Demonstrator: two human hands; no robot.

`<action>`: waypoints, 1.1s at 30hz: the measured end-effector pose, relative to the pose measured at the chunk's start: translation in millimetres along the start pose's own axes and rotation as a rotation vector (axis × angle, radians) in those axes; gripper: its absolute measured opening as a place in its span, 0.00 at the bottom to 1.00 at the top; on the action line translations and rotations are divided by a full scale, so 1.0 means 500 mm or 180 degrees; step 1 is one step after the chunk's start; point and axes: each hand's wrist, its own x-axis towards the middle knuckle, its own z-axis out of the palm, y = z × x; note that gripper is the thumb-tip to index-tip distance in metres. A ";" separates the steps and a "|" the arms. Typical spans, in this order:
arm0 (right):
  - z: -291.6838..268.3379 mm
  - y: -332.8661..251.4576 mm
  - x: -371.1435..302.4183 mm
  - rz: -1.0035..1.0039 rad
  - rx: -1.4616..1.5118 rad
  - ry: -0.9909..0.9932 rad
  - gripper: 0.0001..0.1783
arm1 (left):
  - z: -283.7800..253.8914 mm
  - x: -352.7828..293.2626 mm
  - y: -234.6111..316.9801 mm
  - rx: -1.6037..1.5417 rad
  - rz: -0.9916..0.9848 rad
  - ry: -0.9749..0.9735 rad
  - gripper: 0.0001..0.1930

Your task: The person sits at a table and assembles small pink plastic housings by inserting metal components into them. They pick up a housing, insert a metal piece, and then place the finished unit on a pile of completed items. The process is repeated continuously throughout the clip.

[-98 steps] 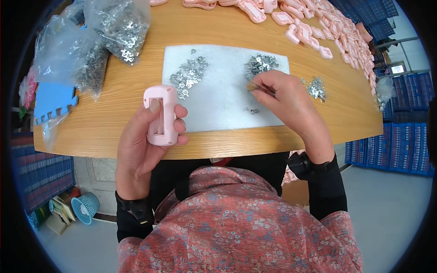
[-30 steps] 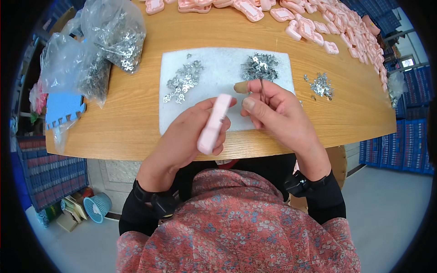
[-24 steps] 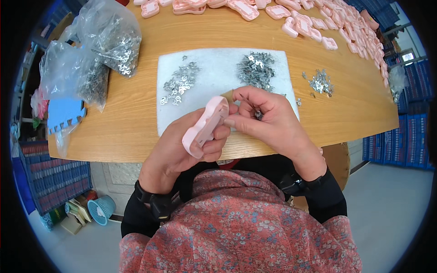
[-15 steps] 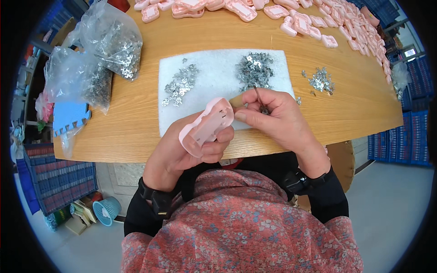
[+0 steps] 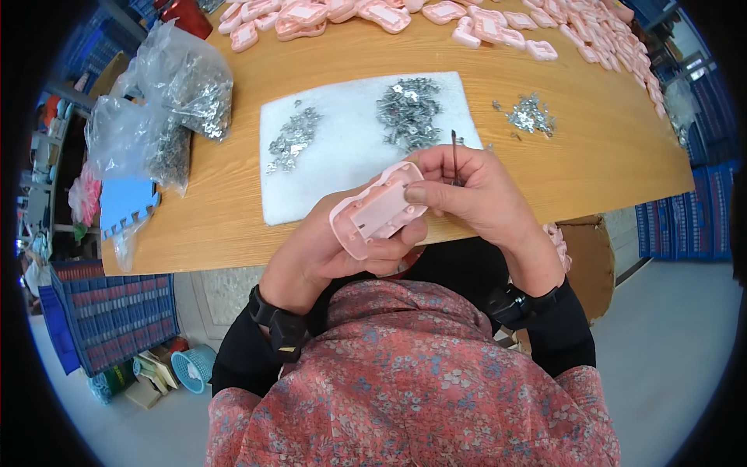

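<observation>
My left hand (image 5: pixel 315 237) is closed around a pale pink plastic shell (image 5: pixel 379 212), its hollow inside turned up and tilted. Posts and a long raised rectangle show within it. At the shell's far right end, my right hand (image 5: pixel 475 187) presses its thumb onto the inner face. A thin dark metal tool (image 5: pixel 454 152) is gripped in that same hand, its slim end pointing up and away; its other end is hidden by the fingers. Whether a small part sits under the thumb cannot be seen. Beneath both hands lies a white foam sheet (image 5: pixel 292 198).
On the foam sit two heaps of small metal clips (image 5: pixel 294 138), the right one (image 5: pixel 408 113) denser. A smaller clip pile (image 5: pixel 532 115) lies on the wooden table (image 5: pixel 591 183). Bagged clips (image 5: pixel 206 97) stand left. Many pink shells (image 5: pixel 498 27) line the far edge.
The shell has turned to show more of its inside, and my right thumb has moved onto its end. The tool now stands more upright. The whole view has shifted slightly.
</observation>
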 end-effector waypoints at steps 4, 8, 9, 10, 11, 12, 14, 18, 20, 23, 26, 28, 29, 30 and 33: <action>-0.076 -0.022 -0.082 0.0398 -0.0362 0.0451 0.16 | 0.086 0.044 -0.006 0.1484 -0.0279 0.0946 0.26; -0.250 0.003 -0.239 0.0549 -0.0487 0.1162 0.11 | 0.124 0.049 0.043 0.2676 -0.0287 0.1059 0.28; -0.296 0.018 -0.284 0.0613 -0.0575 0.1376 0.11 | 0.136 0.045 0.061 0.2905 -0.0194 0.1100 0.26; -0.343 0.041 -0.333 0.0681 -0.0661 0.1610 0.10 | 0.140 0.049 0.083 0.3291 -0.0091 0.1157 0.25; -0.400 0.079 -0.388 0.0781 -0.0696 0.1819 0.11 | 0.143 0.062 0.108 0.3678 0.0004 0.1206 0.24; -0.444 0.117 -0.445 0.0892 -0.0735 0.2068 0.11 | 0.140 0.084 0.138 0.4058 0.0088 0.1211 0.24; -0.474 0.154 -0.517 0.1256 -0.1566 0.2663 0.12 | 0.118 0.128 0.209 0.4917 0.0350 0.1447 0.21; -0.509 0.260 -0.558 0.1034 -0.1238 0.3390 0.09 | 0.036 0.232 0.341 0.7836 0.1730 0.2406 0.19; -0.499 0.267 -0.533 0.0728 -0.1435 0.3277 0.09 | 0.010 0.275 0.397 0.8814 0.2423 0.2337 0.20; -0.442 0.222 -0.460 0.0349 -0.1876 0.3090 0.11 | -0.021 0.335 0.457 0.9508 0.2547 0.2016 0.24; -0.353 0.118 -0.370 0.0040 -0.1859 0.3067 0.09 | -0.017 0.371 0.462 0.9858 0.1665 0.1990 0.22; -0.329 0.081 -0.325 -0.0136 -0.1915 0.2915 0.08 | -0.012 0.371 0.458 1.0136 0.1405 0.1957 0.20; -0.316 0.065 -0.303 -0.0243 -0.1943 0.2798 0.08 | -0.006 0.379 0.448 1.0037 0.1210 0.1856 0.18; -0.306 0.053 -0.278 -0.0255 -0.1983 0.2648 0.08 | 0.005 0.375 0.442 0.9843 0.1149 0.1907 0.18; -0.285 0.019 -0.193 -0.0368 -0.2504 0.2155 0.10 | -0.008 0.356 0.443 0.9178 0.1682 0.1815 0.16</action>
